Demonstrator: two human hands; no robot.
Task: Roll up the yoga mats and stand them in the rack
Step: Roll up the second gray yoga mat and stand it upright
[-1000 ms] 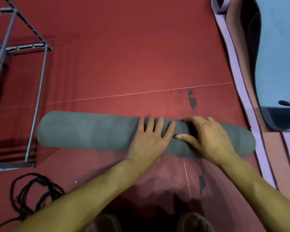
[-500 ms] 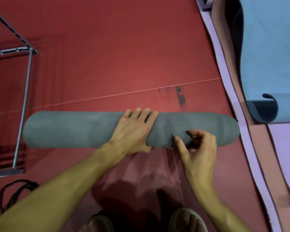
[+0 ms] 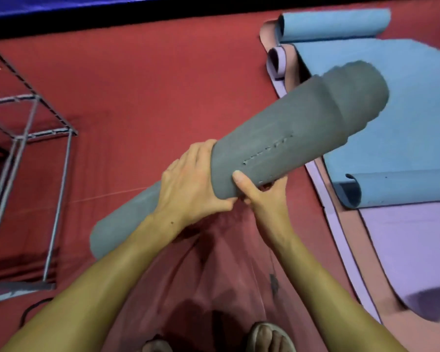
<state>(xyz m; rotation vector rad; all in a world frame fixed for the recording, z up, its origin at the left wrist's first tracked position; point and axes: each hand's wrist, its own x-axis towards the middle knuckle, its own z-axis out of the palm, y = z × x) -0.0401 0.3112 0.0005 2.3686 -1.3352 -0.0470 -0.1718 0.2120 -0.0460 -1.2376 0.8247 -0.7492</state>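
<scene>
A rolled grey yoga mat (image 3: 285, 138) is lifted off the red floor, tilted with its right end high toward the camera and its left end low near the floor. My left hand (image 3: 191, 184) grips the roll around its middle from the left side. My right hand (image 3: 259, 191) holds it from below, thumb pressed on the outer edge of the roll. The metal frame rack (image 3: 28, 138) stands at the left, apart from the mat.
A blue mat (image 3: 381, 72) with curled ends lies unrolled at the right on top of a purple mat (image 3: 412, 245) and a pink one. A black cable (image 3: 31, 308) lies at the lower left. My sandalled feet show at the bottom edge.
The grey roll lay flat on the floor under both hands; now both hands grip it and its right end has risen off the floor. The view has pulled back and up.
</scene>
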